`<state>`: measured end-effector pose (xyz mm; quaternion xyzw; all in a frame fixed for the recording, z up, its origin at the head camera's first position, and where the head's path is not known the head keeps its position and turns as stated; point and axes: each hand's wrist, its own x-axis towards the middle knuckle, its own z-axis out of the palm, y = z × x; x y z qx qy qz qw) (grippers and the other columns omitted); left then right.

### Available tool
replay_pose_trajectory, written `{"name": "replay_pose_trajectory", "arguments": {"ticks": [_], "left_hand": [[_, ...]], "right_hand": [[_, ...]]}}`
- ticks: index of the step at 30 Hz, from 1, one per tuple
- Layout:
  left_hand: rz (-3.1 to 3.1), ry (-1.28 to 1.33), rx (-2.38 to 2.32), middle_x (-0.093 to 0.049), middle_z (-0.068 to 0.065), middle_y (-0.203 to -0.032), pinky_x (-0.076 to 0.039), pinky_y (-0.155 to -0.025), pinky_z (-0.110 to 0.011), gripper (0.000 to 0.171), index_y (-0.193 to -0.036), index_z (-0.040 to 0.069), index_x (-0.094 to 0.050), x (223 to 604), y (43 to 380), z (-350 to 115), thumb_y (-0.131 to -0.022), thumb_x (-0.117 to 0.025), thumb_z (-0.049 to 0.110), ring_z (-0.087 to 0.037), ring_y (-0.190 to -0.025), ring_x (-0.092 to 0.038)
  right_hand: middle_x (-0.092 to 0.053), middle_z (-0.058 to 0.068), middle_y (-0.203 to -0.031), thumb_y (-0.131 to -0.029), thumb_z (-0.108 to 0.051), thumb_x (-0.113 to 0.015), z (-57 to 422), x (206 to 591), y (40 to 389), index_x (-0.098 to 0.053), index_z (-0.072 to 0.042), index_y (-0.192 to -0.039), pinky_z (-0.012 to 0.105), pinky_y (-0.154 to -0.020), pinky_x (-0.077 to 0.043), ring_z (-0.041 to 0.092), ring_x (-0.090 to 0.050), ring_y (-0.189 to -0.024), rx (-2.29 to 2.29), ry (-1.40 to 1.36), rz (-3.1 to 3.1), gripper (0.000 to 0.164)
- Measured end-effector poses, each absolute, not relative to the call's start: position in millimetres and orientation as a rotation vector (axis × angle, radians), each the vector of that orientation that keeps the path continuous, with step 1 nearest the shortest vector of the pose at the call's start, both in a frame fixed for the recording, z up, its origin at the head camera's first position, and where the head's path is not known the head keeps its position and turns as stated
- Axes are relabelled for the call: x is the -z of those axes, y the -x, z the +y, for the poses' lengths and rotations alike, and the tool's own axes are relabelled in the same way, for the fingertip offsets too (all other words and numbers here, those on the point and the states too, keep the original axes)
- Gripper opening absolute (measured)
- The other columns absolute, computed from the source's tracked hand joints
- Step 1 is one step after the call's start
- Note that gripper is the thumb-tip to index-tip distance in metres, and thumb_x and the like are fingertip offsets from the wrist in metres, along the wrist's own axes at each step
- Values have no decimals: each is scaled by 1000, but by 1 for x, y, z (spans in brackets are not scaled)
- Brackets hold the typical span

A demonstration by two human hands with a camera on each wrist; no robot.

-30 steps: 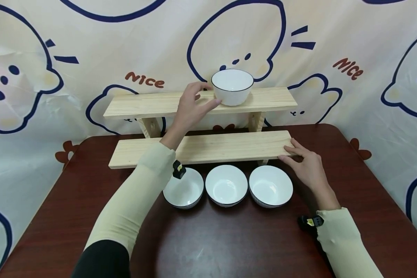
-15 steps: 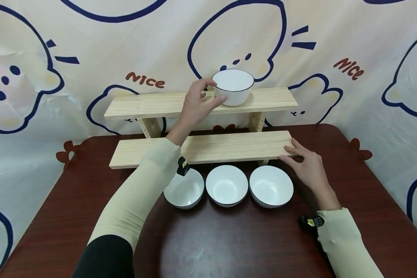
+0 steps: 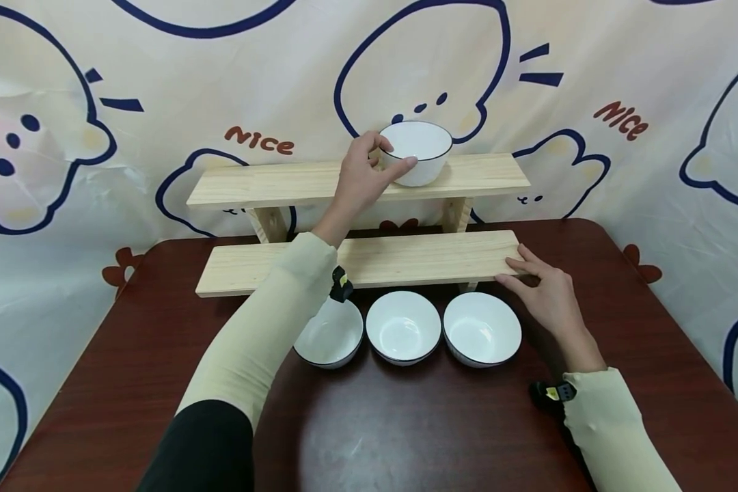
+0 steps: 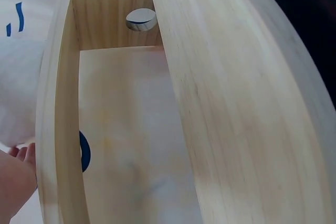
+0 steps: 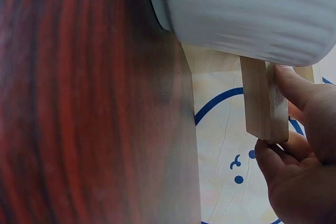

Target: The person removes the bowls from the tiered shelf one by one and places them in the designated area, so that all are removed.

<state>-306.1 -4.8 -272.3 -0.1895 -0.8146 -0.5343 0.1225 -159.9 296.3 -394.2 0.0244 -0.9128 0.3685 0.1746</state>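
On the upper board of a two-tier wooden shelf (image 3: 264,184) stands a white bowl (image 3: 419,167) with a dark rim. My left hand (image 3: 361,179) holds its left side, thumb on the front wall and fingers at the rim. Only part of that hand (image 4: 18,182) shows at the left edge of the left wrist view; the bowl's grip is hidden there. My right hand (image 3: 550,297) grips the right end of the lower board (image 3: 430,258). In the right wrist view, the thumb and fingertips hold the board end (image 5: 260,103) from both faces.
Three more white bowls stand in a row on the dark wooden table before the shelf: a left bowl (image 3: 332,335), a middle bowl (image 3: 403,326) and a right bowl (image 3: 482,328). My left forearm passes over the left one. A printed cloth (image 3: 190,82) hangs behind.
My left hand has moved right, its thumb and fingers coming further around the upper bowl. That bowl hardly shifts on the board. The right hand keeps its place on the lower board.
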Motion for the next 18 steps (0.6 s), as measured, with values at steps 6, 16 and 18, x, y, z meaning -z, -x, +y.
{"name": "replay_pose_trajectory", "arguments": {"ticks": [6,16,18], "left_hand": [[-2367,529,1596,-52,-1,-140,-42,-97,-27,48,-101,11,-48,273,307,0,-83,-86,34,-13,-121,-45],[-2397,463,1596,-53,0,-146,-45,-104,-30,52,-100,12,-47,271,304,2,-80,-88,36,-13,-133,-47],[-2407,450,1586,-52,0,-147,-45,-104,-29,52,-100,12,-47,270,303,2,-80,-88,37,-14,-132,-47]], "right_hand": [[-46,22,-150,-90,-19,-80,297,393,160,-66,6,-127,62,-102,-43,46,-46,-134,-1049,-73,-2583,48],[-46,23,-150,-90,-19,-80,297,394,160,-66,6,-127,61,-102,-43,46,-45,-135,-1063,-73,-2587,48],[-46,23,-150,-90,-20,-80,297,394,160,-66,6,-127,61,-102,-43,46,-45,-135,-1066,-76,-2585,48]]}}
